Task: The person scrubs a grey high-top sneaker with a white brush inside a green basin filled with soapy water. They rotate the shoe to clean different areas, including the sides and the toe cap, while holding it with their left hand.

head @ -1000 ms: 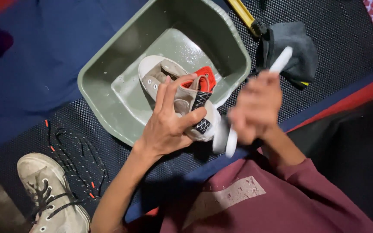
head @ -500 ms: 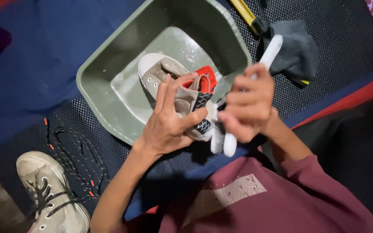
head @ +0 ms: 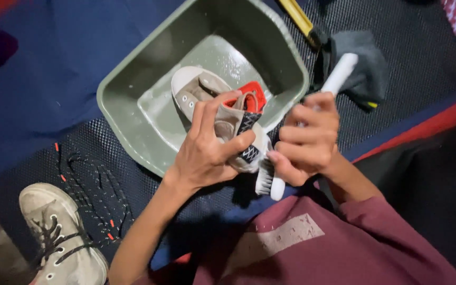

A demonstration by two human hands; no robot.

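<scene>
Head view: the left hand (head: 207, 153) wraps the heel of a beige canvas sneaker (head: 215, 108), its toe resting inside the green plastic basin (head: 127, 113) near the rim closest to the person. The right hand (head: 307, 140) is fisted around a white scrub brush (head: 291, 142), bristles against the heel. The wet canvas looks soft, light and slippery, so the stiffer heel and sole seem the surest hold. A second sneaker (head: 62, 237) lies on the mat's left edge.

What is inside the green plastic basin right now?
The beige canvas sneaker sits toe-down in the green plastic basin, held by the left hand. The wet floor shows around it; beneath the shoe is hidden.
</scene>
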